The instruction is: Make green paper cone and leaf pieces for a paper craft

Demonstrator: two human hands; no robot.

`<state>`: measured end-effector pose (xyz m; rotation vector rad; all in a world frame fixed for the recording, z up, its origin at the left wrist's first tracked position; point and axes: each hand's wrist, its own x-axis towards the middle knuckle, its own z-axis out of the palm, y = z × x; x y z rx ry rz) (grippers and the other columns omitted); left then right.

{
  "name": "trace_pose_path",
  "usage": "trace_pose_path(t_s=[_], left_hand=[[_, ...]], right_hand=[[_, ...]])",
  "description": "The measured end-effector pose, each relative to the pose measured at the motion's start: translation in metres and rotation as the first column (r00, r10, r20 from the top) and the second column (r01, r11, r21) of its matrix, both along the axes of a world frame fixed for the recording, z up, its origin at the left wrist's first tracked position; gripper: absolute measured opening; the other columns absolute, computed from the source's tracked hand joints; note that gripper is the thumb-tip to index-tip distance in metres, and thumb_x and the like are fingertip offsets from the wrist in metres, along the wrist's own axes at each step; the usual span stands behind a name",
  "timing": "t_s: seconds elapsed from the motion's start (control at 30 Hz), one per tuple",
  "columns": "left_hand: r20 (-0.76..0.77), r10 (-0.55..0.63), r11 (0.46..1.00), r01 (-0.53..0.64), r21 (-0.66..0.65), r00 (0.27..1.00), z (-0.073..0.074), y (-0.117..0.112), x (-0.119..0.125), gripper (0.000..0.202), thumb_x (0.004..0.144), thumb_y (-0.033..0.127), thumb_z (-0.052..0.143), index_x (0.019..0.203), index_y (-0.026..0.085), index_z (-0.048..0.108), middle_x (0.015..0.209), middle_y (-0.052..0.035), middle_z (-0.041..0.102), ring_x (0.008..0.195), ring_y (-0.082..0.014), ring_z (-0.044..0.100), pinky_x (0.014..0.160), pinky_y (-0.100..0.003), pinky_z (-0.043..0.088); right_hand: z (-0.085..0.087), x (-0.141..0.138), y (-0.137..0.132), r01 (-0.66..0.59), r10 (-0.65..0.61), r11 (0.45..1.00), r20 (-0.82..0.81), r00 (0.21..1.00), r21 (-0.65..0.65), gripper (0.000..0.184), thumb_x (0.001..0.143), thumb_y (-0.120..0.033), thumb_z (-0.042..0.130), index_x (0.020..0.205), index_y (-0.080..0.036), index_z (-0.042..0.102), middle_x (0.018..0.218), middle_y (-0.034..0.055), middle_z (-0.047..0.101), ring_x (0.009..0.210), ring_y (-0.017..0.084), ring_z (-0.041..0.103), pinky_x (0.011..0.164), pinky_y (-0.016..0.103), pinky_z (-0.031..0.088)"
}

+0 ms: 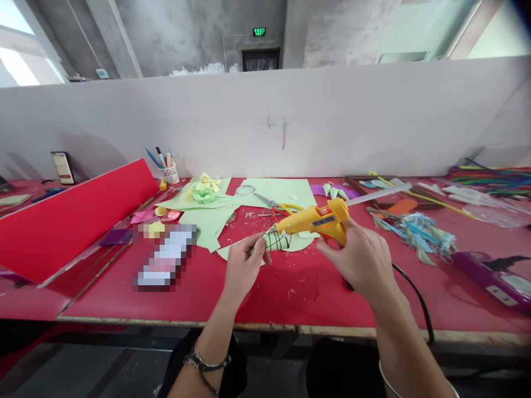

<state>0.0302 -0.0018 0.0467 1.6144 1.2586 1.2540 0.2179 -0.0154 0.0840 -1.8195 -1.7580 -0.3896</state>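
My right hand (365, 254) is closed round the handle of a yellow hot glue gun (309, 219); a translucent glue stick (379, 194) juts from its back end. The gun's nozzle points left, at a small pale-green paper roll (277, 241) marked with dark lines. Pinched in the fingers of my left hand (244, 262) is the left end of that roll. Whether the nozzle touches the paper, I cannot tell. Below the roll lies a cut piece of light-green paper (301, 244). Scissors (265, 200) rest just beyond the gun, partly hidden by it.
A blurred-out phone (168, 260) and a leaning red board (83, 221) are on the left. Green sheets (277, 188) and a pen cup (170, 174) stand farther back. To the right are yarn tassels (423, 235), a purple power strip (489, 279) and a black cord (418, 296).
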Motion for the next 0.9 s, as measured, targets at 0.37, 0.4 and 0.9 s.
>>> trace_pose_path(t_s=[0.37, 0.4, 0.9], left_hand=[[0.044, -0.013, 1.0, 0.014, -0.028, 0.999, 0.0002, 0.0003, -0.0004, 0.028, 0.083, 0.033, 0.039, 0.077, 0.015, 0.059, 0.049, 0.0019, 0.053, 0.041, -0.0066, 0.032, 0.04, -0.018, 0.026], [0.046, -0.012, 0.999, 0.013, -0.03, 0.999, 0.0001, 0.0005, -0.0005, 0.028, 0.083, 0.033, 0.039, 0.079, 0.014, 0.06, 0.049, 0.0018, 0.052, 0.041, -0.0065, 0.032, 0.04, -0.018, 0.026], [0.059, 0.0, 0.999, 0.003, -0.051, 0.998, 0.0021, 0.0006, -0.0004, 0.032, 0.081, 0.036, 0.041, 0.088, 0.013, 0.063, 0.048, 0.0014, 0.052, 0.04, -0.0066, 0.032, 0.038, -0.018, 0.024]], right_hand=[[-0.0016, 0.0059, 0.0008, -0.015, 0.015, 1.0, 0.013, 1.0, -0.009, 0.015, 0.068, -0.033, 0.051, 0.072, -0.02, 0.047, 0.046, -0.0046, 0.04, 0.041, 0.011, 0.032, 0.042, 0.021, 0.02], [-0.0015, 0.006, 0.0009, -0.016, 0.016, 1.0, 0.012, 1.0, -0.014, 0.014, 0.068, -0.033, 0.051, 0.072, -0.02, 0.046, 0.046, -0.0047, 0.039, 0.041, 0.011, 0.032, 0.042, 0.021, 0.02], [0.0005, 0.0058, 0.0001, -0.048, 0.049, 0.997, 0.003, 0.999, -0.059, 0.011, 0.07, -0.03, 0.047, 0.073, -0.019, 0.045, 0.047, -0.0032, 0.041, 0.043, 0.013, 0.04, 0.042, 0.021, 0.022]])
